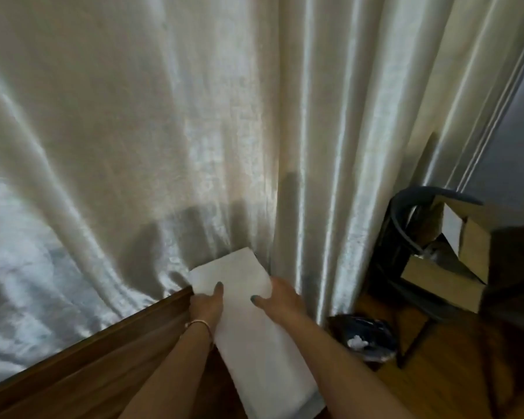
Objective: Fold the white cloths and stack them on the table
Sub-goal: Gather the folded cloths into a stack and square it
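A long white cloth (254, 334), folded into a narrow strip, stretches from the bottom centre up toward the curtain. My left hand (206, 306) grips its left edge near the far end, thumb on top. My right hand (280, 299) holds the right edge at about the same height, thumb pressed on the cloth. The far end of the cloth folds over past my fingers. A wooden table edge (109, 355) runs diagonally to the left of the cloth.
A pale shiny curtain (224, 131) fills most of the view ahead. On the right stands a dark chair (406, 267) with open cardboard boxes (466, 255). A dark bag (363, 337) lies on the wooden floor below it.
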Available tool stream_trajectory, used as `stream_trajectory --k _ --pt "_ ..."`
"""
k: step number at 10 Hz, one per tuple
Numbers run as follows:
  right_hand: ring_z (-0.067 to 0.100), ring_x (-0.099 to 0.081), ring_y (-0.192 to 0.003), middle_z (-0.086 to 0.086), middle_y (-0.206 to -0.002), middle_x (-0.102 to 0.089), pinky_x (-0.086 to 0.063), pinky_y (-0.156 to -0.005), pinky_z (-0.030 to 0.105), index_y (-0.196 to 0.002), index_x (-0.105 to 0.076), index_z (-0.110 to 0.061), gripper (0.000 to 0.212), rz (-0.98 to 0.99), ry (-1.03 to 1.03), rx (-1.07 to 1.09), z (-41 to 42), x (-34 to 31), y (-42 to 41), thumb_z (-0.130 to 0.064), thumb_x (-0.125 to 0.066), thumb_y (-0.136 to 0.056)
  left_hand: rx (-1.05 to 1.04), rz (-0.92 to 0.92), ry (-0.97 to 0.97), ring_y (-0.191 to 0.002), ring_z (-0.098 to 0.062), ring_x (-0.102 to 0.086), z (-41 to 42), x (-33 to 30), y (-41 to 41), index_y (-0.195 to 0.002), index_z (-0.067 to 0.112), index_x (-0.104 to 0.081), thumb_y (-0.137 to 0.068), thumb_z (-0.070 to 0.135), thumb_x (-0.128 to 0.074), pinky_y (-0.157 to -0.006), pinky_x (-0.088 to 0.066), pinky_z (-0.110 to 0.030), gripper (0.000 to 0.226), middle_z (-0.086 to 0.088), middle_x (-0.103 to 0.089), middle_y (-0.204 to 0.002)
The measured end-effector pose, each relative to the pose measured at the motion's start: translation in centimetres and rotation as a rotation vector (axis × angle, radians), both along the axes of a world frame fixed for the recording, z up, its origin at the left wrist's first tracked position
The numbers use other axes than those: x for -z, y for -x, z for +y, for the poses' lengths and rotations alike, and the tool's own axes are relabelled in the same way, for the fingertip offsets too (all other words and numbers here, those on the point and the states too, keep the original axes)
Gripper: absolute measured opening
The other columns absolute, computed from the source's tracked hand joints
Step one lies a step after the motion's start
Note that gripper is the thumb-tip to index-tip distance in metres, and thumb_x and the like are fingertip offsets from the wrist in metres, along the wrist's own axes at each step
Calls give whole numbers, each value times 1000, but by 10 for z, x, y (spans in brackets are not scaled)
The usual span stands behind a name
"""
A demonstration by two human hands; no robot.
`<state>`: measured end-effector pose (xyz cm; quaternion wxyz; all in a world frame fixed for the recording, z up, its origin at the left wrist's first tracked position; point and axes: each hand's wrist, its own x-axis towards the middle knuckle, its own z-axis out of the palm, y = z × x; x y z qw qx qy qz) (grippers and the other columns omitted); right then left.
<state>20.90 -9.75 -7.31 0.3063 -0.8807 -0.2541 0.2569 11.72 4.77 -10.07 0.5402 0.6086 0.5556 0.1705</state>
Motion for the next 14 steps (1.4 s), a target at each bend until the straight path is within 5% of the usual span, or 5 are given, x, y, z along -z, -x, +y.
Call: stream_trajectory --k 3,5,8,12,14 --pt "24 -55 -116 1 -128 -57 -50 -93 34 -131 -49 -26 95 349 -136 65 44 43 -51 -70 -70 -50 -92 270 -115 -107 -44 -59 14 15 -28 -82 2 -49 -88 16 -60 -90 -48 -42 19 -32 -62 -113" --pt "19 -65 -99 1 -116 -65 -56 -76 29 -119 -57 -14 85 458 -196 131 46 48 -63 -47 -87 -46 -256 281 -170 -110 -44 -56 -12 14 -41 -120 -11 -43 -87 19 -64 -93 -46 -44 49 -31 -55 -122" --pt "16 -70 -64 6 -85 -73 -52 -53 24 -100 -68 -9 41 722 -517 309 34 66 -57 -17 -85 -63 -336 -33 -215 -85 -22 -56 -31 0 -29 -120 3 -52 -87 11 -64 -82 -45 -31 36 -11 -61 -102" --pt "25 -59 -105 2 -116 -57 -49 -90 37 -110 -58 -16 43 164 -275 281 37 68 -41 -49 -60 -83 -260 77 -326 -102 -38 -61 -25 21 -38 -118 -2 -48 -90 14 -55 -90 -47 -39 32 -26 -62 -113" --pt "26 -59 -107 6 -126 -58 -50 -91 41 -128 -57 -18 53 -612 -70 143 21 49 -19 -47 -62 -84 230 467 -981 -135 -30 -39 -40 26 -43 -140 9 -41 -90 19 -50 -110 -31 -42 52 -14 -42 -146"
